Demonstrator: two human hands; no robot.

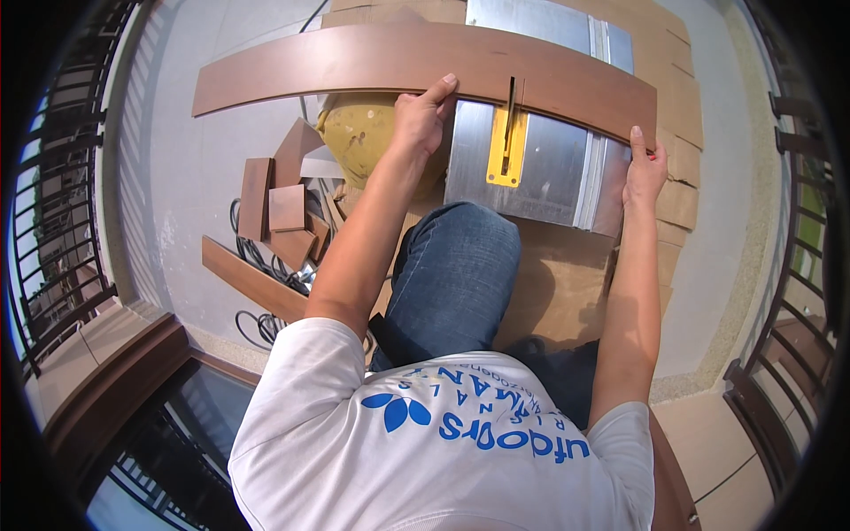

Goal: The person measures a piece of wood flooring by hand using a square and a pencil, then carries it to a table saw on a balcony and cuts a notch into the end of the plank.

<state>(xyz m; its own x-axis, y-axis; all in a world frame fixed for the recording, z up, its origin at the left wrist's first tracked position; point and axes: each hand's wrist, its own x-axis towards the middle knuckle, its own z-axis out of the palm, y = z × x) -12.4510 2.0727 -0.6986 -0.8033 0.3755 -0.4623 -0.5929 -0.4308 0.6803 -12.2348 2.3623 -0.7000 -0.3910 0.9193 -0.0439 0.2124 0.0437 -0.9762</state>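
A long reddish-brown floorboard (354, 57) lies crosswise over the metal top of a table saw (551, 173), its left part reaching well past the saw. Near the middle of its close edge, my left hand (420, 122) grips it with the thumb on top. My right hand (645, 173) holds the board's right end, thumb above; a small red thing shows by those fingers, too small to name. Between my hands the saw blade (511, 96) rises from a yellow insert (504, 174) and overlaps the board's near edge. Whether the blade spins, I cannot tell.
A dusty yellow rounded object (359, 133) sits left of the saw. Board offcuts (255, 199), a longer board piece (252, 279) and black cable (257, 329) lie on the floor to the left. Cardboard (677, 190) is spread under the saw. Dark railings (66, 203) stand on both sides.
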